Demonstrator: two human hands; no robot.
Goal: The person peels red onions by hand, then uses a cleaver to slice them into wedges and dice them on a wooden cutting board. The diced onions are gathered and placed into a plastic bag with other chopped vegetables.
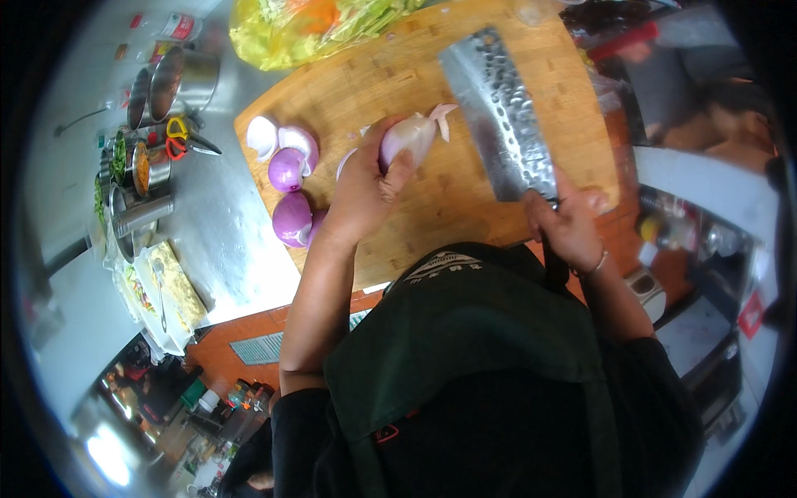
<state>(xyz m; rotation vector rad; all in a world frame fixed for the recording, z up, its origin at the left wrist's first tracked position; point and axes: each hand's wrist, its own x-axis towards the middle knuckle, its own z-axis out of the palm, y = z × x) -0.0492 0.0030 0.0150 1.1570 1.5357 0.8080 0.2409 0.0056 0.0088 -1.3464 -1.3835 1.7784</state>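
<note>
My left hand (373, 174) grips a pale, partly peeled onion (411, 138) above the wooden cutting board (436, 211). A loose strip of onion skin (443, 118) hangs at the onion's far end. In my right hand (566, 218) is the handle of a broad cleaver (501, 118) with a dimpled blade. The blade is tilted over the board's right half, apart from the onion. Purple onion pieces (292, 218) lie left of my left hand, with white-sided onion layers (261, 137) beyond them. My left forearm partly hides some pieces.
A yellow plastic bag of vegetable scraps (268, 37) lies at the board's far edge. On the steel counter (212, 249) are scissors (177, 137), metal pots (187, 81), several containers of ingredients and a tray with a spoon (171, 286). Another person's arm (735, 131) shows at right.
</note>
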